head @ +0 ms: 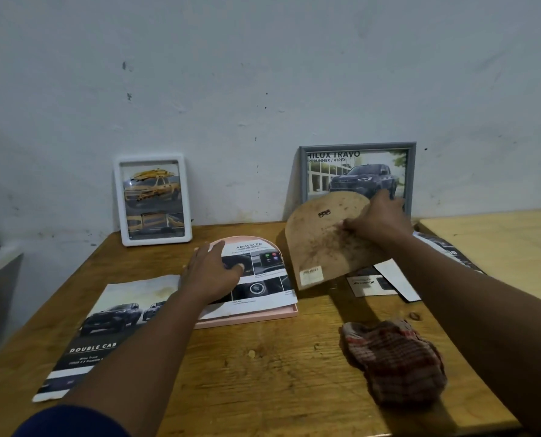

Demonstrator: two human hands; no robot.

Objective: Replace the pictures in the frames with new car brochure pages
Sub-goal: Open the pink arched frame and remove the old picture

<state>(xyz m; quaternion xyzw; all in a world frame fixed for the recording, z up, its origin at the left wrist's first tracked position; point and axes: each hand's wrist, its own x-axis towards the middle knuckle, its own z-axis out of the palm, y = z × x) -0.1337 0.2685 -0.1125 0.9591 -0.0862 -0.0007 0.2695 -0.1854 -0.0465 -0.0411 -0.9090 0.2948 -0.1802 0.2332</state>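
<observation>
A pink arch-shaped frame (250, 318) lies flat on the wooden table (263, 367). A cut brochure page (263, 269) with dashboard pictures lies in it. My left hand (212, 272) presses flat on that page, fingers apart. My right hand (376, 219) grips a brown arch-shaped backing board (319, 247) and holds it tilted above the table, right of the pink frame. A white frame (153, 200) with a yellow truck picture and a grey frame (357, 175) with a dark pickup page lean against the wall.
A car brochure (105, 326) marked DOUBLE CAB lies at the front left. Paper offcuts (386, 279) lie under my right forearm. A crumpled checked cloth (395, 361) sits at the front right. A lighter table (499, 247) adjoins on the right.
</observation>
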